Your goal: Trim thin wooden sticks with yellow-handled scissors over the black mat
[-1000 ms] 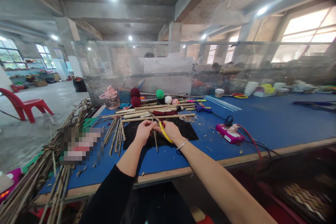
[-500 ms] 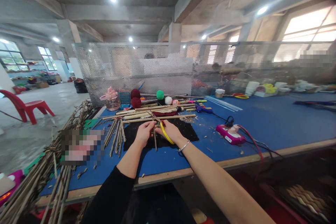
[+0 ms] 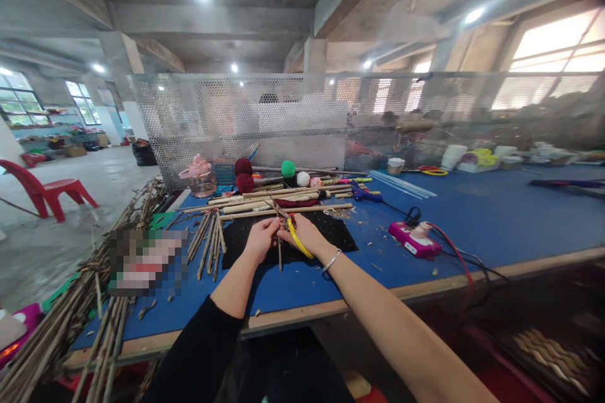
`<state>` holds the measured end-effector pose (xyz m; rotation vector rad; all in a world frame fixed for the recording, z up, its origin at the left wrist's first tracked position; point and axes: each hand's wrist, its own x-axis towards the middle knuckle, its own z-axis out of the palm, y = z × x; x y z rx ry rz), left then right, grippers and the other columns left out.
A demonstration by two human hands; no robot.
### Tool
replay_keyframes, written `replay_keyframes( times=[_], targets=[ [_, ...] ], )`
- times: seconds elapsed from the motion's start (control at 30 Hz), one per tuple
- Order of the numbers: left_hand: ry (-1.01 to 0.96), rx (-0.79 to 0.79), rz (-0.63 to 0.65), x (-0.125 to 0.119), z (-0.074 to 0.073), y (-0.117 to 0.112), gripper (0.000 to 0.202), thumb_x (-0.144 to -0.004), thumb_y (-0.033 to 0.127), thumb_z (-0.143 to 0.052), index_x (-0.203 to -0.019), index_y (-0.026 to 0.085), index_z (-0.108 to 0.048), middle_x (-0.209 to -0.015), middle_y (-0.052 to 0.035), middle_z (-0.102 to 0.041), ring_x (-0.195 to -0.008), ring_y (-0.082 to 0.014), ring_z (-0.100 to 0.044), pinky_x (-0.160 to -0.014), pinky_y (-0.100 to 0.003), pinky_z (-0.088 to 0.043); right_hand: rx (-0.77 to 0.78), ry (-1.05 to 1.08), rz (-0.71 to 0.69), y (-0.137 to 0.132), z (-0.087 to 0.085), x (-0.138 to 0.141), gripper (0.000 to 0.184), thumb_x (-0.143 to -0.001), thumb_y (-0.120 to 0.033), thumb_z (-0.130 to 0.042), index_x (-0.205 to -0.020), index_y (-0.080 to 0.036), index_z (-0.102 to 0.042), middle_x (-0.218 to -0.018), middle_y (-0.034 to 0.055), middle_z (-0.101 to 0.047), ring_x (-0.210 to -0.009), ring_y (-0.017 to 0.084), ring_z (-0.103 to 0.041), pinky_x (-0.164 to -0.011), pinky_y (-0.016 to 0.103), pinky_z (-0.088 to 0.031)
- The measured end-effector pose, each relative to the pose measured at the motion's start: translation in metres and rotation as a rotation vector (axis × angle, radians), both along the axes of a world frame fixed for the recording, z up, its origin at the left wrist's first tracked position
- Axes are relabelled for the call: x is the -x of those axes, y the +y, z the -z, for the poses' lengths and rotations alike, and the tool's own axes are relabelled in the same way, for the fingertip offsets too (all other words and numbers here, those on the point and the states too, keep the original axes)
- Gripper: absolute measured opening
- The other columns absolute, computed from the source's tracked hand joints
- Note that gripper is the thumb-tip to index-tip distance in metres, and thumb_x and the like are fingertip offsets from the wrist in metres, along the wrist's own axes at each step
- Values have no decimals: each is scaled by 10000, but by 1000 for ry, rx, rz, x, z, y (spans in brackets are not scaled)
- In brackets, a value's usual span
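Observation:
My left hand [image 3: 259, 240] is closed round a thin brown stick [image 3: 280, 258] that stands nearly upright over a black cloth [image 3: 340, 236] on the blue table [image 3: 472, 220]. My right hand [image 3: 306, 234] is closed on a yellow-handled cutter [image 3: 297, 240], its jaws at the stick's upper part just in front of my left fingers. A silver bangle sits on my right wrist. Both hands touch in the middle of the table's near side.
Cut sticks [image 3: 210, 242] lie left of the cloth, long sticks [image 3: 283, 198] behind it, a big twig bundle [image 3: 70, 321] off the left edge. Yarn balls [image 3: 288, 169], a pink jar [image 3: 201, 177], a pink device with cables [image 3: 413, 239] and a mesh screen [image 3: 236, 119] stand beyond.
Both hands stay together on the stick with only small shifts; the stick's lower end has drawn slightly upward.

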<state>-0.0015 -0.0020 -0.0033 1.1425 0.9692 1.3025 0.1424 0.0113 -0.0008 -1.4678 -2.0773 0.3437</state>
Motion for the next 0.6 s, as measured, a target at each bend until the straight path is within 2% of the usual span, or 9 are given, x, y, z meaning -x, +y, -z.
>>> replay_keyframes(
  times=[0.2, 0.43, 0.6],
  targets=[
    [31, 8, -22, -1, -2, -1, 437, -598, 464, -638, -873, 126, -649, -576, -5, -566, -433, -56, -439, -374, -167, -295, 4, -82, 70, -2, 0, 2, 575, -648, -628, -533, -970, -156, -475, -855, 94, -604, -756, 197, -580, -583, 240, -346],
    [184, -24, -16, -3, -8, -9, 388, -637, 438, -606, -872, 133, -652, -572, -25, -585, -483, -107, -528, -371, -173, -328, 14, -107, 136, -1, -3, 2, 593, -644, -709, -441, -911, -182, -496, -822, 78, -612, -739, 207, -585, -542, 239, -324],
    [198, -77, -1, -2, -6, -8, 402, -672, 437, -573, -918, 126, -639, -502, -6, -552, -429, -91, -486, -358, -171, -321, 25, -111, 139, 1, -2, 0, 600, -635, -727, -425, -885, -189, -515, -796, 73, -611, -704, 192, -578, -533, 234, -321]
  ],
)
